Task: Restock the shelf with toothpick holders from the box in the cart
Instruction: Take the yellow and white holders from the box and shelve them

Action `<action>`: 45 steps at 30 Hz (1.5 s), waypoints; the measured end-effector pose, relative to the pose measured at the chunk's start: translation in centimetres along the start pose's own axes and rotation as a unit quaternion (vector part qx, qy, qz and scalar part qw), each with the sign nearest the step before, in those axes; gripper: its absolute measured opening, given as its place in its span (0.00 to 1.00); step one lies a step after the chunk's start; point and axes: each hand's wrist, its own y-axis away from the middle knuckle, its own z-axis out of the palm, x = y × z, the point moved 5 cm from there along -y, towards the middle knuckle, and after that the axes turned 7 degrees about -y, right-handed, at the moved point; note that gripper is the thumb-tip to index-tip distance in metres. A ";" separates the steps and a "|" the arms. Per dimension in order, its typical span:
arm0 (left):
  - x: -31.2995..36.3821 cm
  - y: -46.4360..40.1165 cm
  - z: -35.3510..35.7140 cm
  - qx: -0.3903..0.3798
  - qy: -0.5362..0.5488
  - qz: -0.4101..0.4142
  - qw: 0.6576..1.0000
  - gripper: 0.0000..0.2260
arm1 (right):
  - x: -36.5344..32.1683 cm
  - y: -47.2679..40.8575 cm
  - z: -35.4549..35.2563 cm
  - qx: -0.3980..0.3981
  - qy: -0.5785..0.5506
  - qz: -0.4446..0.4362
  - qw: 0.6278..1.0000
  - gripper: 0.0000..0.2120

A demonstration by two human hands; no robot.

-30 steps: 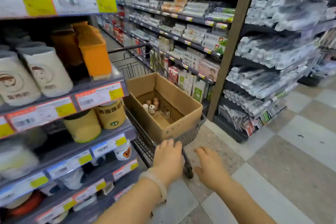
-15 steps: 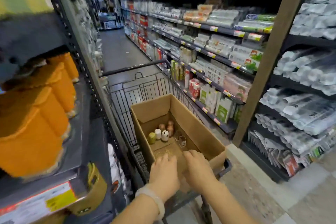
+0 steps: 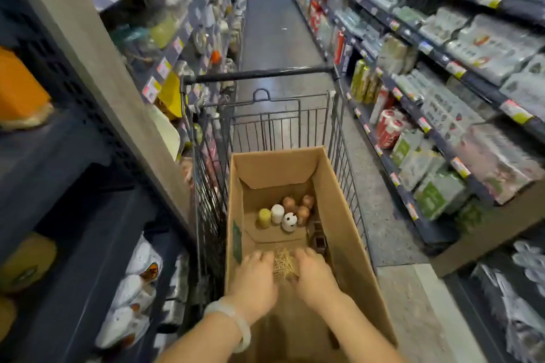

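Observation:
An open cardboard box (image 3: 348,215) sits in a wire shopping cart (image 3: 265,124). At its far end stand several small toothpick holders (image 3: 287,214): a yellow one, a white one, a white one with black spots and some brown ones. A dark square holder (image 3: 318,240) lies by the right wall. Both my hands are down inside the box. My left hand (image 3: 255,277) and my right hand (image 3: 314,272) rest on either side of a loose pile of toothpicks (image 3: 283,265), fingers bent against it. Whether they hold any toothpicks is hidden.
The shelf on my left (image 3: 97,174) carries orange containers, yellow tins and white packets. Across the aisle stands a shelf (image 3: 442,115) with cans and packaged goods. The aisle floor (image 3: 274,32) runs on beyond the cart handle (image 3: 259,74).
I have come up over the cart. Both hands have gone from the cart's near rim down into the box, and now flank the toothpick pile.

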 end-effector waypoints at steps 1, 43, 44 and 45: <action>0.1 -1.1 0.3 -0.006 0.011 -0.015 1.000 0.23 | 0.6 -1.1 -0.3 -0.008 -0.017 -0.001 1.000 0.23; -11.0 -33.6 19.2 0.105 0.394 -0.316 0.857 0.30 | 9.6 -35.6 10.1 0.032 0.072 0.035 0.996 0.25; -11.0 -33.1 19.0 0.112 0.403 -0.321 0.850 0.31 | 9.5 -35.4 9.8 0.035 0.056 0.027 0.997 0.26; -10.8 -32.5 18.6 0.120 0.409 -0.329 0.843 0.32 | 9.2 -35.0 9.4 0.040 0.033 0.017 0.999 0.27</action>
